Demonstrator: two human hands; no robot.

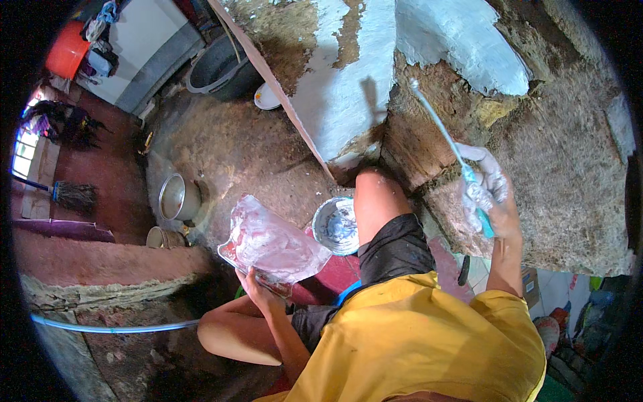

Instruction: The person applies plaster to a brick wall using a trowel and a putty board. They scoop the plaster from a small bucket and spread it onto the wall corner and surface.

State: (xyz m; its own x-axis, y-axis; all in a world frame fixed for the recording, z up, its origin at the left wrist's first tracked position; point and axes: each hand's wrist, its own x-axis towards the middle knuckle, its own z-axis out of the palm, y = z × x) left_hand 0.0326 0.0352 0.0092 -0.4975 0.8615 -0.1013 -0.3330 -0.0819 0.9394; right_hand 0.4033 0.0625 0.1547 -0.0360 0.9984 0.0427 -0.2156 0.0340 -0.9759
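Note:
My left hand [261,291] grips the lower edge of a flat board [268,238] smeared with pale white paste, held low at my left. My right hand [494,187], coated in white, is closed on a thin long tool [439,122] with a teal handle. The tool's white-covered tip is raised at the rough brown wall [429,157], just below a patch of white coating [455,40]. A bucket [333,228] with white material inside stands beside my bare knee. Ahead, a corner block [341,100] carries patchy white coating.
A grey tub [221,67], a white lid [266,97] and a metal pot [175,201] sit on the stained floor. At left are a red basin [67,50], a broom [74,194], a low ledge [100,268] and a pale hose [114,328]. Clutter lies at lower right.

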